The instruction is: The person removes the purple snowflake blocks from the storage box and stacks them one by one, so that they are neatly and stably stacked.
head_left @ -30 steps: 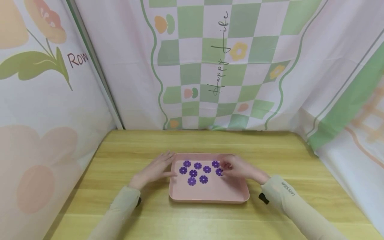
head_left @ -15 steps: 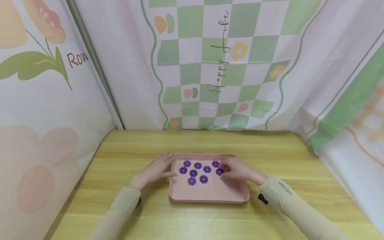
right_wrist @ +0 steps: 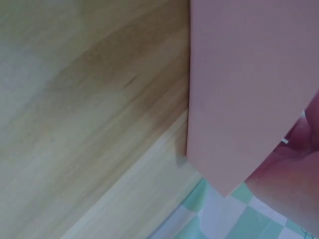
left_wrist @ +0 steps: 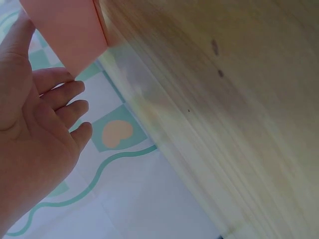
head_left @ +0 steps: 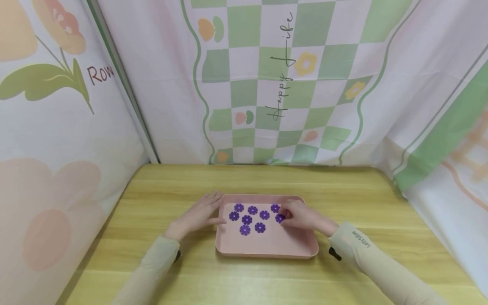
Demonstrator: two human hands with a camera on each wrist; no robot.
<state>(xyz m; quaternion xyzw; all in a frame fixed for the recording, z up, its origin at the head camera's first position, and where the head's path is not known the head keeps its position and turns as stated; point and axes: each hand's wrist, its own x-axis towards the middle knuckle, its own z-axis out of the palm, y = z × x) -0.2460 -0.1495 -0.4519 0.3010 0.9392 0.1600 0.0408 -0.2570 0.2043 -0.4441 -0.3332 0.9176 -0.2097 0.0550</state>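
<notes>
Several purple flower-shaped discs [head_left: 247, 220] with notched edges lie spread in a shallow pink tray [head_left: 267, 246]. My left hand [head_left: 196, 214] rests at the tray's left side, fingers extended along the outside and thumb reaching over the rim. In the left wrist view those fingers touch the pink wall [left_wrist: 70, 35] and are only slightly bent. Inside the tray's right half, my right hand [head_left: 301, 215] has its fingers curled, with thumb and fingertips around a purple disc [head_left: 279, 218]. Another disc [head_left: 275, 208] lies just behind it. The tray wall [right_wrist: 244, 89] hides the fingertips in the right wrist view.
The tray stands on a wooden table [head_left: 183, 271]. A printed curtain [head_left: 278, 84] hangs behind the table's far edge, and more printed cloth [head_left: 65, 140] hangs at the left and right.
My right hand's fingers have drawn in closer around the disc than a second ago. The left hand keeps its place and the discs have not moved in the tray.
</notes>
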